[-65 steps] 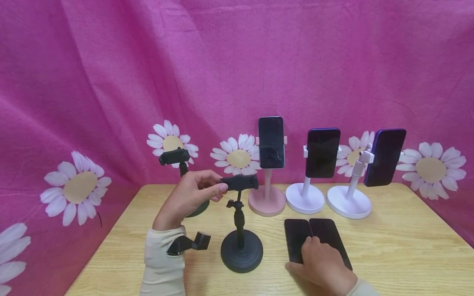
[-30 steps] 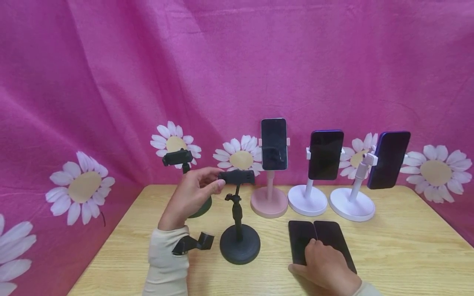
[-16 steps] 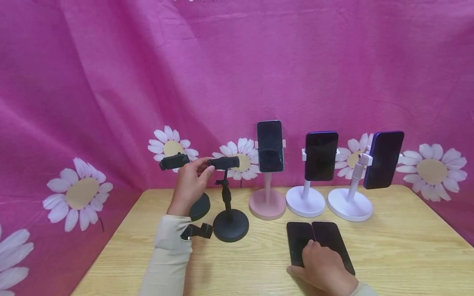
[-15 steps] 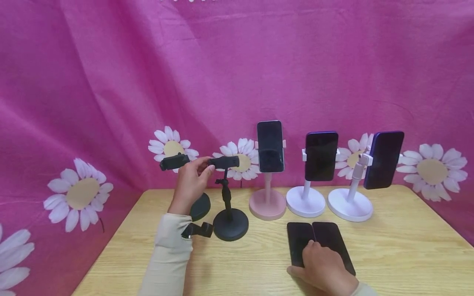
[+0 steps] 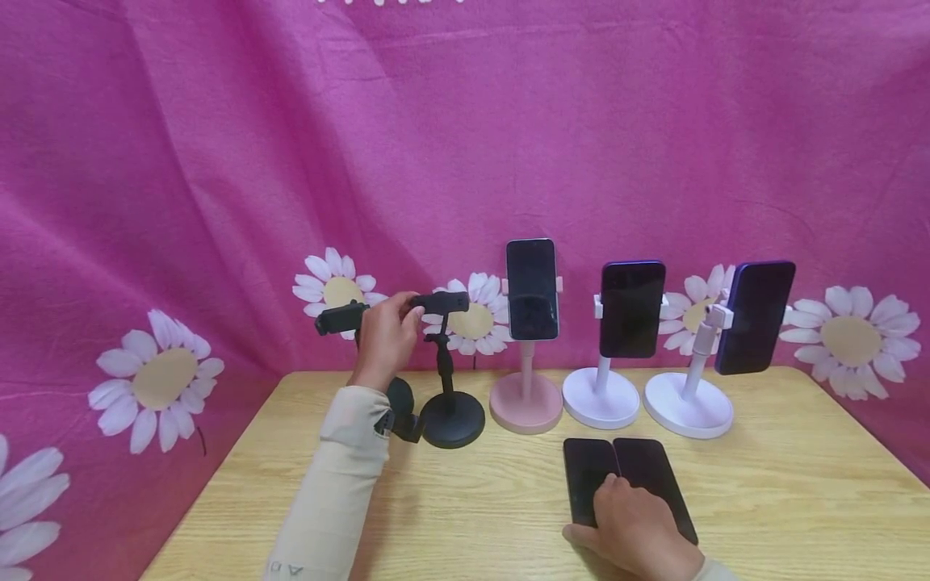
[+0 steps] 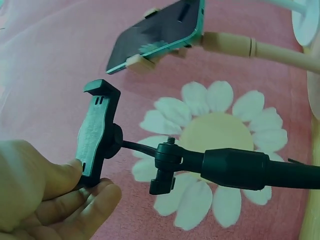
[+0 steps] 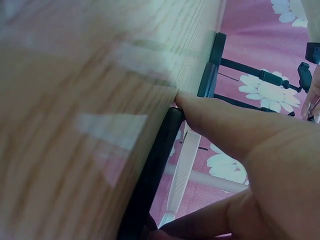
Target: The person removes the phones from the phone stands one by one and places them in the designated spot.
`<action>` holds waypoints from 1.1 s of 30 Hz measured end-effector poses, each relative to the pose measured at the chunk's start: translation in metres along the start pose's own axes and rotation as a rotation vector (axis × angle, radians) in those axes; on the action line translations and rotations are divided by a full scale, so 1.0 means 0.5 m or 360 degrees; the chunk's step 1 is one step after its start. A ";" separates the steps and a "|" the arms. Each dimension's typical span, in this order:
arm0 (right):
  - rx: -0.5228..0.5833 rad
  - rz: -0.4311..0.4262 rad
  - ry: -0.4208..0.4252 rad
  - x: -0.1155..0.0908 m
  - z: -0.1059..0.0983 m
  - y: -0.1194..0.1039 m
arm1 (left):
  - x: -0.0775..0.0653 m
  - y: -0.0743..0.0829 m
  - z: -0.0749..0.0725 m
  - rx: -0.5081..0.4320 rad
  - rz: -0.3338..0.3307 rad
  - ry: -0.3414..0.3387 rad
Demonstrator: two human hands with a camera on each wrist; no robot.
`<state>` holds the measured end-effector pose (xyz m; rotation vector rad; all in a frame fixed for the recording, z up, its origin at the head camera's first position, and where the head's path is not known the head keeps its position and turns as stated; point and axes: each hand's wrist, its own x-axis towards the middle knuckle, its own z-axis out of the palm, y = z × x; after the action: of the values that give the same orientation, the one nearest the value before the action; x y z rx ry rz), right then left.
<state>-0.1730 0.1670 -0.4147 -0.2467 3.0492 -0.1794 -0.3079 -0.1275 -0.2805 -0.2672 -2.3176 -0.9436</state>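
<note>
My left hand [image 5: 385,339] pinches the end of the clamp on a black phone stand [image 5: 452,421]. In the left wrist view, thumb and fingers meet at the lower end of that clamp [image 6: 95,130], which holds no phone. The stand is upright, its round base at table height beside a second dark phone stand [image 5: 340,319], partly hidden behind my wrist. Low on the right, my right hand [image 5: 639,516] rests over two dark phones lying side by side, the left phone [image 5: 584,472] and the right phone [image 5: 647,460]. Its thumb lies at the left phone's outer edge.
A pink stand [image 5: 526,403] and two white stands, one in the middle [image 5: 601,399] and one at the right [image 5: 689,405], line the back of the wooden table [image 5: 465,516], each holding a phone. Behind them hangs a pink cloth [image 5: 465,145] with printed daisies.
My left hand has moved the black stand away from me and slightly left, up beside the other dark stand. My right hand stays on the two phones.
</note>
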 end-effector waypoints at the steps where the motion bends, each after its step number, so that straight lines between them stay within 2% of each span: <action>1: 0.0002 0.0002 0.0002 0.000 -0.001 -0.001 | 0.004 -0.001 0.001 0.0021 0.0013 0.0011; 9: 0.0007 0.0000 0.0020 0.000 -0.001 -0.006 | 0.028 -0.006 0.005 0.0076 0.0052 0.0028; 14: 0.0019 0.0016 0.0010 0.000 0.002 -0.006 | 0.037 -0.012 0.005 0.0090 0.0004 0.0008; 33: 0.0019 0.0032 0.0006 0.001 0.003 -0.001 | 0.039 -0.008 0.017 0.0156 -0.0046 0.0008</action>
<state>-0.1735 0.1664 -0.4161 -0.2153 3.0521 -0.1974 -0.3289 -0.1255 -0.2755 -0.1910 -2.3607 -0.8409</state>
